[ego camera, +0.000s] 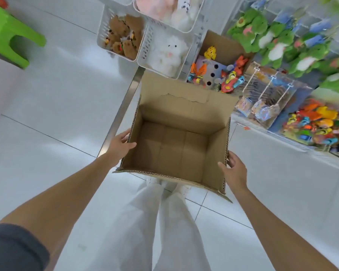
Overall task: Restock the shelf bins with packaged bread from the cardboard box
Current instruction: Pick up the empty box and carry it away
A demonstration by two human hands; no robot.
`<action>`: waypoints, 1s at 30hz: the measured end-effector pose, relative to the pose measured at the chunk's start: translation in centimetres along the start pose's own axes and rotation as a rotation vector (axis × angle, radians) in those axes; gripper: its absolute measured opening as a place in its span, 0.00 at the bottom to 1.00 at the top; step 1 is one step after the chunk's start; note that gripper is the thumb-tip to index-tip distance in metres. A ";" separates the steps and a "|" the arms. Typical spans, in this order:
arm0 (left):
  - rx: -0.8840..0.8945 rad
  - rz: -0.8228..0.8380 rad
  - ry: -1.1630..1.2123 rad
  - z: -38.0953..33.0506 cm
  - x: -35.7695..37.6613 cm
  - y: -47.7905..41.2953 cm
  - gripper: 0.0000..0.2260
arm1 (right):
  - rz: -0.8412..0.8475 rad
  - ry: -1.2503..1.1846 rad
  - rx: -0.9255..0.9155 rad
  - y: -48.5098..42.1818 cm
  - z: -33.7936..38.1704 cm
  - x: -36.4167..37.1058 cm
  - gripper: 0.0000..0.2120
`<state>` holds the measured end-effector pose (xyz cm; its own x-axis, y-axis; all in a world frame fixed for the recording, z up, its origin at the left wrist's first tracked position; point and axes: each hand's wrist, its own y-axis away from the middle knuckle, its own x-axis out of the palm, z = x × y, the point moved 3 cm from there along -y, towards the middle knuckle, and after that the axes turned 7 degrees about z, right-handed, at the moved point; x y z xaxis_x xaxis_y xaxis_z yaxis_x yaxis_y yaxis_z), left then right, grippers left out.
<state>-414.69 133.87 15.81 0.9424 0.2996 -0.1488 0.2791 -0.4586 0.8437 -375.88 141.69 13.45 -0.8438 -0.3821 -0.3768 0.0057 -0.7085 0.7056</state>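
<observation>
While we look down past the dark sleeve (12,247) on our left arm, our white trousers (164,222) and the pale floor tiles (57,106) lie under the cardboard box (184,114), which we hold up in front of us between both hands. Our left hand (120,145) grips the box's left wall, thumb over the rim and fingers outside. Our right hand (234,169) grips the right wall the same way. The box is open at the top, and we see its bare brown bottom flaps. Just beyond the box's far flap hangs a white bin (145,45) with a fluffy white toy (168,53), and left of that another bin (103,30) of brown plush toys (123,36). Beyond and right of the box, a second carton (223,45) holds bright plastic toys (231,79), with green plush toys (262,32) farther right. Far left of the box stands a green stool (8,34).
</observation>
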 end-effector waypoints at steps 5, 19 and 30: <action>0.005 0.046 -0.056 3.3 3.2 -4.2 0.28 | -0.031 -0.052 0.015 -1.9 -5.4 0.0 0.24; 0.156 0.128 -0.217 10.9 8.7 -15.9 0.30 | -0.176 -0.179 -0.006 -8.1 -17.3 3.7 0.26; 0.194 0.044 -0.291 13.0 9.2 -17.0 0.30 | -0.265 -0.104 0.045 -8.1 -18.4 5.3 0.25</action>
<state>-408.37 133.54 -6.56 0.9597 0.0381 -0.2784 0.2404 -0.6245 0.7431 -370.51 134.45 -5.32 -0.8631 -0.1225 -0.4899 -0.2443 -0.7478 0.6174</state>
